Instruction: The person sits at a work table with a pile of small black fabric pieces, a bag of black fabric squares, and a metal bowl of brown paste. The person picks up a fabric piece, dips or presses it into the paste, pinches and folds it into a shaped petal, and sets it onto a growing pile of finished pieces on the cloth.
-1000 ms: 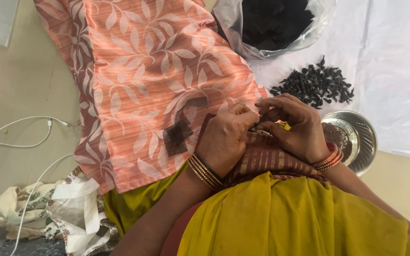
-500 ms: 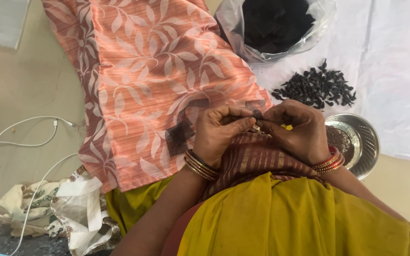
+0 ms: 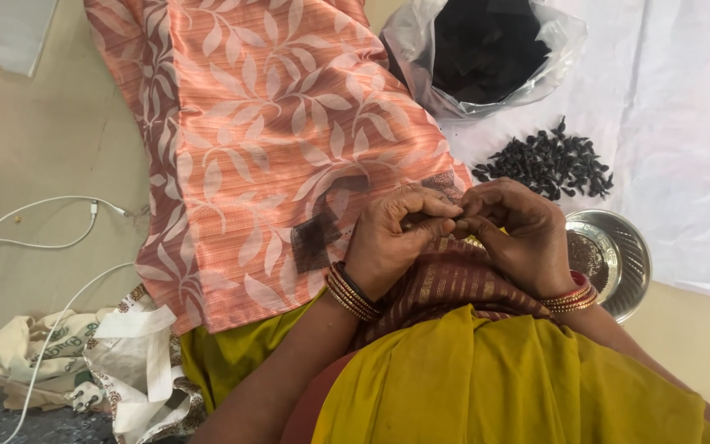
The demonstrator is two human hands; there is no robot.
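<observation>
My left hand point(image 3: 388, 238) and my right hand point(image 3: 519, 234) meet over my lap, fingertips pinched together on a small dark piece point(image 3: 458, 219) that is mostly hidden by the fingers. Both wrists wear bangles. A small square of black net point(image 3: 314, 242) lies on the orange leaf-patterned cloth point(image 3: 273, 123) just left of my left hand. A pile of small black folded pieces point(image 3: 548, 164) sits on the white sheet point(image 3: 684, 148) beyond my right hand.
A clear plastic bag of black material point(image 3: 486, 49) stands at the top. A round steel dish point(image 3: 618, 255) lies right of my right wrist. White cables point(image 3: 51, 238) and crumpled printed cloth bags point(image 3: 84, 362) lie on the floor at left.
Both hands have stayed together over my lap, the fingers working the small piece. A small yellow thing seen by my right fingers a second ago is now hidden.
</observation>
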